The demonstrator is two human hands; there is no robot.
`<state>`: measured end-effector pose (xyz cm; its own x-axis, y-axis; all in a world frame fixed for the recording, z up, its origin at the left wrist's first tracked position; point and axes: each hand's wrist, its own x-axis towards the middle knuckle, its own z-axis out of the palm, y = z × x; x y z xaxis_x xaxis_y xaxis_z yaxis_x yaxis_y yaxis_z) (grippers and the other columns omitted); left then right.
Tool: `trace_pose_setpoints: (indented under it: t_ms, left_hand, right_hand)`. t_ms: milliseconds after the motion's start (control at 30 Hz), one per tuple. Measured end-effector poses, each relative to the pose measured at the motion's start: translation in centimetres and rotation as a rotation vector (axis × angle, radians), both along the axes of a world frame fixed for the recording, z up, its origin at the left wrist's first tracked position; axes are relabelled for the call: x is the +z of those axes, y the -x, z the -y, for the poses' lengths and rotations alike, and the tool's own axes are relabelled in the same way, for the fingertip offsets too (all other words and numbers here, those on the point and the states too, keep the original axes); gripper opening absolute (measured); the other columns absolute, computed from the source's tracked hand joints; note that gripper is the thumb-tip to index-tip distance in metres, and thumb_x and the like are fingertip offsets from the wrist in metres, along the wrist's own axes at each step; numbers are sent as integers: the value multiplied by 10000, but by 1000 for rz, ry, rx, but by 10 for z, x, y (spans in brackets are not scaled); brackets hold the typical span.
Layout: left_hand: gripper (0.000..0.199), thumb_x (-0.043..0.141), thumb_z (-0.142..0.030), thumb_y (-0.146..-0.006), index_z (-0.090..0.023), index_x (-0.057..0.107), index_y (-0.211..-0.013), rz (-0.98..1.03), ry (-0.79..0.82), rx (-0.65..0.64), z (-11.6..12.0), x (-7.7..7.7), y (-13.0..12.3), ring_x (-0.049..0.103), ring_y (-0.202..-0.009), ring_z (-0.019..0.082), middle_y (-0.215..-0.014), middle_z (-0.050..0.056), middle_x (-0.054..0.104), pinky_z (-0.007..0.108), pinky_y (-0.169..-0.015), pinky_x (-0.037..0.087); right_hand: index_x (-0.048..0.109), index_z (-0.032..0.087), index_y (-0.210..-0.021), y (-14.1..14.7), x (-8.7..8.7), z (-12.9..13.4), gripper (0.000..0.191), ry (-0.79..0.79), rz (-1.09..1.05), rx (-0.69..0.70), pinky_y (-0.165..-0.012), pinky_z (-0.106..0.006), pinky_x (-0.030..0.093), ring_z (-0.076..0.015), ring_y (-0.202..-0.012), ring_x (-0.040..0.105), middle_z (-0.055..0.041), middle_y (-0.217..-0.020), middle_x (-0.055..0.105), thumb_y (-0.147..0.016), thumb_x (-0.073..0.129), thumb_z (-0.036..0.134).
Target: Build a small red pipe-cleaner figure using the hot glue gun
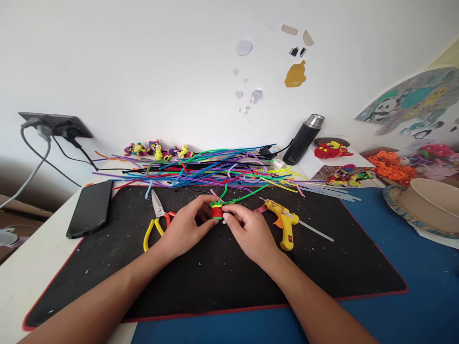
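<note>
Over the middle of the black mat (222, 282), a small coil of red, yellow and green pipe cleaners (217, 211) is held between both hands. My left hand (186, 224) is closed on its left side, thumb below and fingers above. My right hand (249, 229) pinches at the coil's right side, where a green pipe cleaner (247, 196) sticks out to the upper right. Scissors (158, 215) with yellow and orange handles lie beside my left hand. A yellow glue gun (285, 222) with a glue stick in its back rests right of my right hand.
Behind the hands lies a heap of loose pipe cleaners (201, 169). A phone (91, 209) is at the left, a black flask (304, 139) at the back. Small pipe-cleaner figures (158, 150) line the wall. A bowl (426, 205) stands far right.
</note>
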<state>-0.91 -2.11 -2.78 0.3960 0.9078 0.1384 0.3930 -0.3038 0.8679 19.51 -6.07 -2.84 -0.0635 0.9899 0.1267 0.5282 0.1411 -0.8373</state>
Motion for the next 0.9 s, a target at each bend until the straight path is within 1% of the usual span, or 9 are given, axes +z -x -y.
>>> trace_pose_setpoints:
  t_ms: [167,433,633,900]
  left_hand:
    - [432,672,-308,-904,-267,620,-1331,-1,-2,-2,-1,-1,0,706,-870,197,-1004,22,744,344,-783,593]
    - [429,674,-310,-903,-270,621,-1327,-13,-2,-2,-1,0,0,708,-869,195,-1001,16,742,340,-785,591]
    - [430,673,-307,-897,-273,621,-1323,-11,4,0,-1,0,-1,705,-858,195,-986,13,745,341,-780,591]
    - [429,671,-321,-905,-276,619,-1328,-15,8,-2,-1,-1,-1,717,-875,204,-1018,24,757,352,-790,598]
  right_hand:
    - [798,214,-1193,0,2,0,286,2,9,1,-580,-284,390,-158,-601,605,-7,-723,731,-1028,602,341]
    - [796,203,-1205,0,1,0,299,-2,22,5,-580,-283,382,-155,-602,591,3,-697,701,-1034,599,347]
    - [802,219,-1193,1,3,1,290,-2,32,0,-566,-282,376,-159,-593,588,5,-682,696,-1028,603,353]
    - [796,223,-1199,0,2,0,294,-4,47,7,-560,-283,367,-160,-582,579,14,-659,669,-1029,597,356]
